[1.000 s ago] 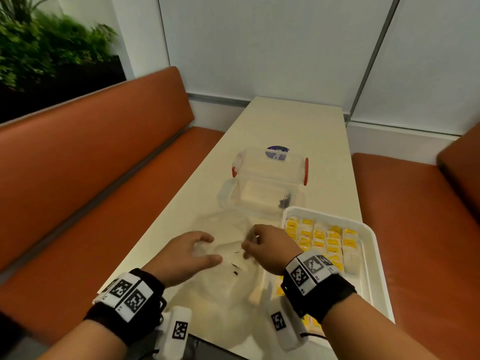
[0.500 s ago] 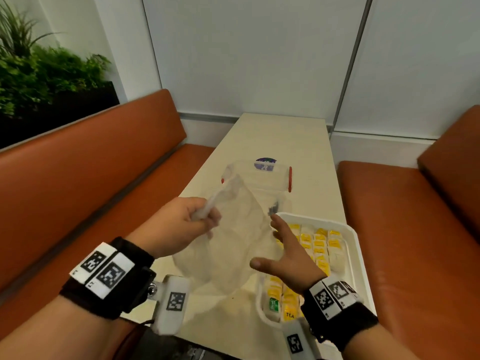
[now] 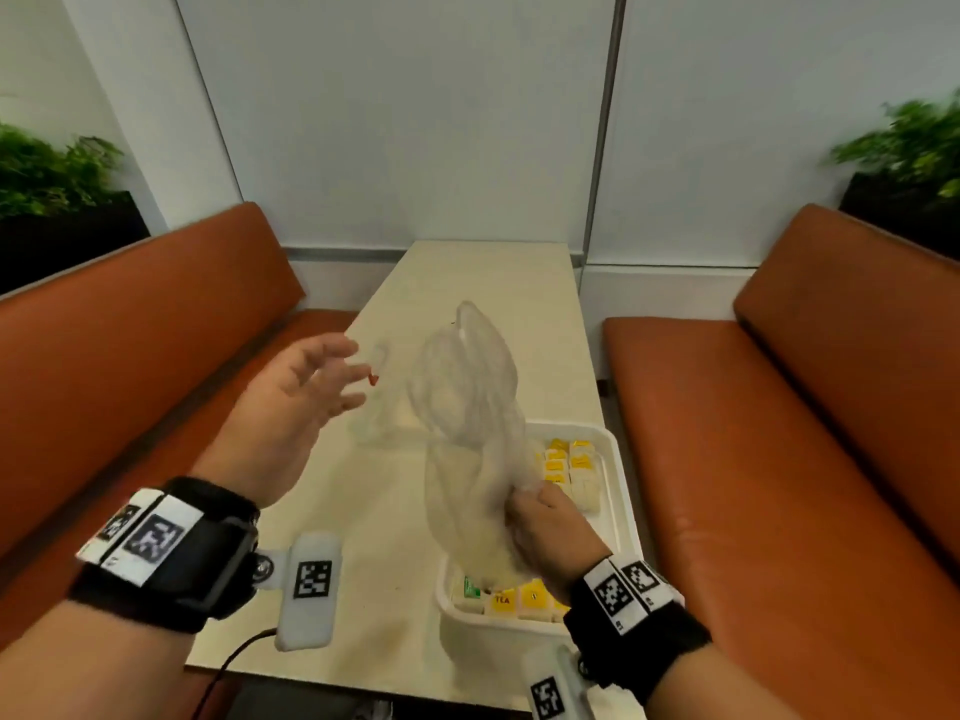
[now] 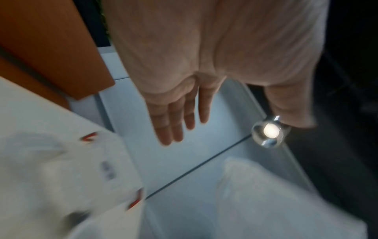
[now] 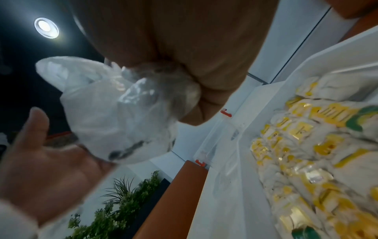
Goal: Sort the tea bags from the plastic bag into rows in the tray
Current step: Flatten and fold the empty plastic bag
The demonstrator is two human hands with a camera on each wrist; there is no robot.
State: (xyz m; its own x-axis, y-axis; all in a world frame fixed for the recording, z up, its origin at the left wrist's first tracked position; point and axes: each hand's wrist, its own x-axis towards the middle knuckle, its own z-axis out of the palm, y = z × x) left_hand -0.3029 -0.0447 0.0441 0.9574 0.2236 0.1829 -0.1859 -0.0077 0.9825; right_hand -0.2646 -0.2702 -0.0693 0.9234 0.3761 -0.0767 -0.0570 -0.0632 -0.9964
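My right hand (image 3: 545, 532) pinches the clear plastic bag (image 3: 467, 407) at its lower end, over the near part of the white tray (image 3: 621, 491). Bag stands up and away from that grip, long axis running up-left toward the desk (image 3: 483, 272) centre. Left hand (image 3: 306, 387) is spread, holding nothing, just left of the bag's upper half, so it's the nearer one to that end. Tea bags (image 3: 566, 459) lie in rows in the tray; bag looks empty, I reckon.

Light was soft and even — ceiling spotlights (image 5: 46, 28) glared in both wrist views (heavily motion-blurred), and wide-angle distortion bent the edges.
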